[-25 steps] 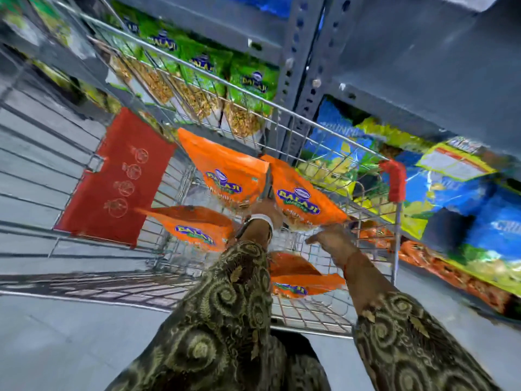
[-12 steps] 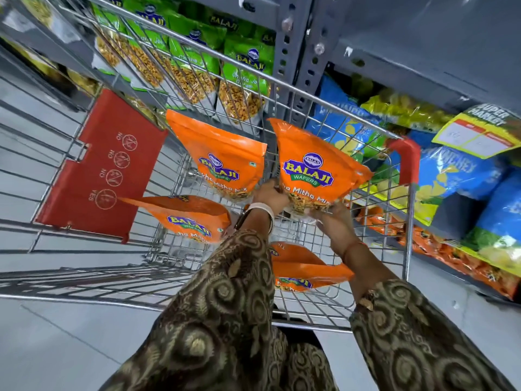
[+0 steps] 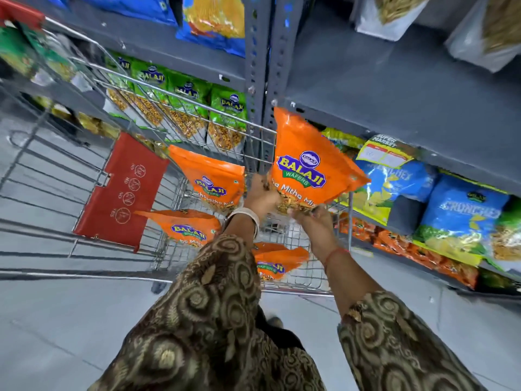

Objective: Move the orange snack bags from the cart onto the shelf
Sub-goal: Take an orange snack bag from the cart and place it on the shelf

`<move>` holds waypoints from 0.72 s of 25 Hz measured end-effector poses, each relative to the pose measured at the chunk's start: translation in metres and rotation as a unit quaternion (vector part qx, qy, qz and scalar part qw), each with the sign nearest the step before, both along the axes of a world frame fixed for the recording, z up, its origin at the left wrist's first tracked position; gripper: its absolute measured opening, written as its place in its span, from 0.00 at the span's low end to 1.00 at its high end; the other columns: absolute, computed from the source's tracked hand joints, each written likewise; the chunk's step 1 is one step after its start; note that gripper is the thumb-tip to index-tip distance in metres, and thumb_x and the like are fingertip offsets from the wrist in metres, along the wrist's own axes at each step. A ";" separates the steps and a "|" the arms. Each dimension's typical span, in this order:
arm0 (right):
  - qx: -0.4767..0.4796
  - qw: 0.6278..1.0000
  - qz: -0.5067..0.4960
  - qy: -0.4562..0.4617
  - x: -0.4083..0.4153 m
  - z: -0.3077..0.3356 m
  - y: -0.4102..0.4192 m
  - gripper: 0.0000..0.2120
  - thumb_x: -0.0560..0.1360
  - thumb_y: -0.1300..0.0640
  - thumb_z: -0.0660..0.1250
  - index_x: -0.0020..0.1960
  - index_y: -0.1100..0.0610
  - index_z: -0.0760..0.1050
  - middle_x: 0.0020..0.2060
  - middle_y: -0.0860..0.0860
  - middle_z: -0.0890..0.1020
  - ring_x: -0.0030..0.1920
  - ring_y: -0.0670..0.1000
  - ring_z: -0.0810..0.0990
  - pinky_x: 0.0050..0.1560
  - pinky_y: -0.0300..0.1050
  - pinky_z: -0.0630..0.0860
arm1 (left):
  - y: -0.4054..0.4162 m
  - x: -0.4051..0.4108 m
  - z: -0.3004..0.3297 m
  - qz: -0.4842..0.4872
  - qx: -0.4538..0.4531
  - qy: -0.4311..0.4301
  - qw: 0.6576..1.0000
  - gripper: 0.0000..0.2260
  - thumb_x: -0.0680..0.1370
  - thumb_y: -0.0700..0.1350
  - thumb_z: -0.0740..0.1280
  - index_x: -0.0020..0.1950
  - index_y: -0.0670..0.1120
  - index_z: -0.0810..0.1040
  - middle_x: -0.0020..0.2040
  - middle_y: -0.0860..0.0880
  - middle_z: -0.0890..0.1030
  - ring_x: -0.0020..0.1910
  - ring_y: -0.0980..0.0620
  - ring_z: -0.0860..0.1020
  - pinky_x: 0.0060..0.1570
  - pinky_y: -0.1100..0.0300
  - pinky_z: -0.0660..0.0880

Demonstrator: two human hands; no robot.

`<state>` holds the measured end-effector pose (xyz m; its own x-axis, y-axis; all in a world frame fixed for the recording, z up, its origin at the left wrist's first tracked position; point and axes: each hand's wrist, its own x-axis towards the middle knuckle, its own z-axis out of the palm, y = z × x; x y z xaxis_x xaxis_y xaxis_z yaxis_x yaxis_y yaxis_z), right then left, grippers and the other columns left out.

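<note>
An orange Balaji snack bag (image 3: 306, 162) is held upright above the wire cart (image 3: 180, 97), close to the grey shelf upright. My left hand (image 3: 260, 197) grips its lower left corner and my right hand (image 3: 311, 214) grips its bottom edge. Three more orange bags remain in the cart: one leaning upright (image 3: 212, 182), one lying at the left (image 3: 183, 227), one flat on the cart floor (image 3: 277, 262). A wide bare grey shelf board (image 3: 394, 88) lies just right of the held bag.
Green snack bags (image 3: 194, 108) fill the shelf behind the cart. Blue and yellow bags (image 3: 451, 210) sit on the lower right shelf, with small orange packets (image 3: 408, 249) below. A red child-seat flap (image 3: 124, 190) hangs in the cart. Grey floor lies underfoot.
Both hands have lifted the orange bag up out of the cart and rightward toward the shelf. My view has tilted up, showing more of the shelving.
</note>
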<state>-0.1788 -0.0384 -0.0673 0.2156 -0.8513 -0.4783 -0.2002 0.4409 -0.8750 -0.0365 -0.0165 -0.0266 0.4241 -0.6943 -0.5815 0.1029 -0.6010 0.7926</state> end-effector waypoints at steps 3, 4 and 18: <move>-0.015 0.997 -0.030 -0.076 0.004 0.024 0.001 0.23 0.74 0.64 0.73 0.66 0.54 0.73 0.62 0.52 0.82 0.61 0.53 0.80 0.62 0.50 0.77 | -0.005 -0.002 0.033 0.020 -0.066 0.011 0.998 0.18 0.65 0.35 0.66 0.48 0.52 0.66 0.48 0.45 0.74 0.49 0.44 0.77 0.43 0.46 0.76; -0.029 0.994 -0.042 -0.099 0.002 0.039 0.001 0.21 0.75 0.63 0.73 0.65 0.52 0.74 0.62 0.52 0.82 0.61 0.52 0.81 0.61 0.49 0.78 | -0.007 -0.005 0.049 0.015 -0.088 0.009 0.996 0.17 0.63 0.37 0.65 0.46 0.54 0.65 0.48 0.45 0.75 0.50 0.42 0.77 0.47 0.44 0.76; -0.235 0.950 -0.120 -0.165 -0.014 0.168 -0.120 0.21 0.76 0.60 0.72 0.67 0.61 0.72 0.63 0.55 0.81 0.59 0.44 0.82 0.54 0.35 0.78 | -0.134 -0.036 0.164 0.025 -0.297 0.030 0.954 0.14 0.66 0.43 0.67 0.45 0.53 0.65 0.48 0.48 0.76 0.49 0.49 0.77 0.49 0.51 0.74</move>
